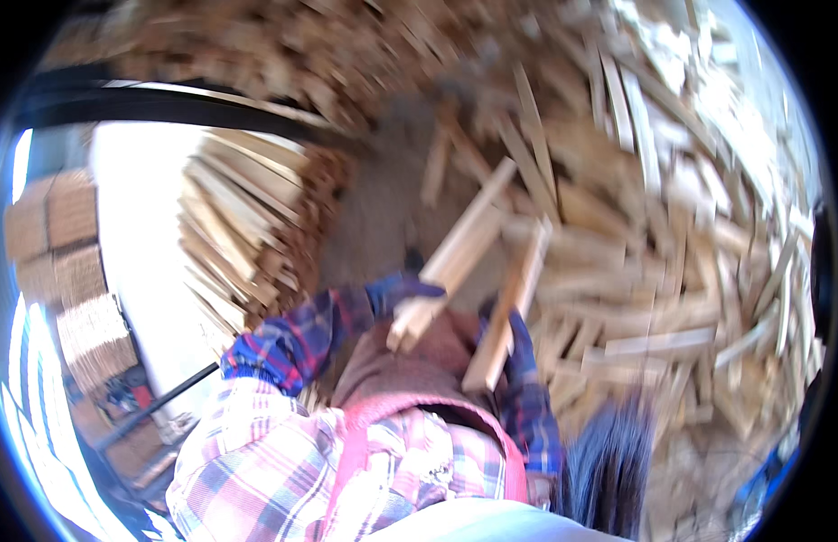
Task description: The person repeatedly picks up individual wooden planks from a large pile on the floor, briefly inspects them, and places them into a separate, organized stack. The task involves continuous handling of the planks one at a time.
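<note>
My left hand point(408, 289), dark and blurred, is closed on light wooden strips point(461, 253) that slant up and away in front of me. They seem to lie side by side, but their exact number is hard to tell. My right hand point(511, 327) is mostly hidden behind another wooden piece point(512, 312), which it grips. This piece is held tilted, apart from the strips at its lower end. Blue plaid sleeves cover both forearms, and a brown-red apron point(383, 375) hangs below the wood.
A large heap of loose wooden offcuts point(608, 271) spreads along the right and far side. To the left, a stack of wooden strips point(243, 217) stands beside a bright white surface point(134, 208). Bundled brown stacks point(75, 262) and a dark bar point(166, 107) are farther left.
</note>
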`<state>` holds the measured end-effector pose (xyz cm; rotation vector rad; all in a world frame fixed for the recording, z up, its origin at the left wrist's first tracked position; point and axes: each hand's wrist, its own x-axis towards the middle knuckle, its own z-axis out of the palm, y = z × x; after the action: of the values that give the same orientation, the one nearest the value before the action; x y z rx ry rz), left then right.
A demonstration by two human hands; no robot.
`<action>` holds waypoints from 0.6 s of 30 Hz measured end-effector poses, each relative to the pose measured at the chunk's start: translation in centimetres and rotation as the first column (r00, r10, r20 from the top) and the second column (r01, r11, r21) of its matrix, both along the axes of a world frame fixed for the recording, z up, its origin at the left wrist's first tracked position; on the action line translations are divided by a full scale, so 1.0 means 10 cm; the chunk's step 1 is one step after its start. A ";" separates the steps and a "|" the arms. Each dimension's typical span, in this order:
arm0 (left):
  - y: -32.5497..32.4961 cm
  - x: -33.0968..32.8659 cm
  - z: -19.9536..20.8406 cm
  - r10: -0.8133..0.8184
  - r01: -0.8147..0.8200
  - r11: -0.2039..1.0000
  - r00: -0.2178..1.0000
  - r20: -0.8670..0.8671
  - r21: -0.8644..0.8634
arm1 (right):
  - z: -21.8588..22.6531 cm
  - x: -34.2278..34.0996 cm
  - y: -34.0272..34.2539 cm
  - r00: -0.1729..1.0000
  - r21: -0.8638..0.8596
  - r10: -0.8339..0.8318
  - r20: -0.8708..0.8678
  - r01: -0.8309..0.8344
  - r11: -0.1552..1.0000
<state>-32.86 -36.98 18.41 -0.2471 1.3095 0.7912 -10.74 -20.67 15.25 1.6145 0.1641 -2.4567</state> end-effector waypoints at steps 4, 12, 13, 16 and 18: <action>0.25 0.03 1.24 0.157 0.047 0.884 0.907 -0.391 0.465 | -0.01 0.65 0.47 0.974 0.320 -0.027 -0.225 0.100 0.942; 0.27 -0.54 3.16 0.703 0.013 0.670 0.309 -0.640 0.742 | 1.46 0.61 0.80 0.706 0.359 0.187 -0.683 0.102 0.928; 0.38 -0.80 3.36 0.725 0.058 0.656 0.226 -0.650 0.752 | 1.52 0.61 0.85 0.708 0.256 0.083 -0.702 0.143 0.956; 0.66 -1.71 3.91 0.838 0.201 0.464 0.215 -0.501 0.862 | 1.38 0.62 0.92 0.692 -0.097 -0.248 -0.678 0.251 0.963; 0.85 -2.55 4.15 0.837 0.168 0.472 0.223 -0.499 0.866 | 1.05 0.54 1.00 0.721 0.050 -0.221 -0.657 0.335 0.941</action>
<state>-58.38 -28.46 59.87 0.8780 1.7875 2.2142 -5.31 -10.65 25.78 0.7938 0.2402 -3.2335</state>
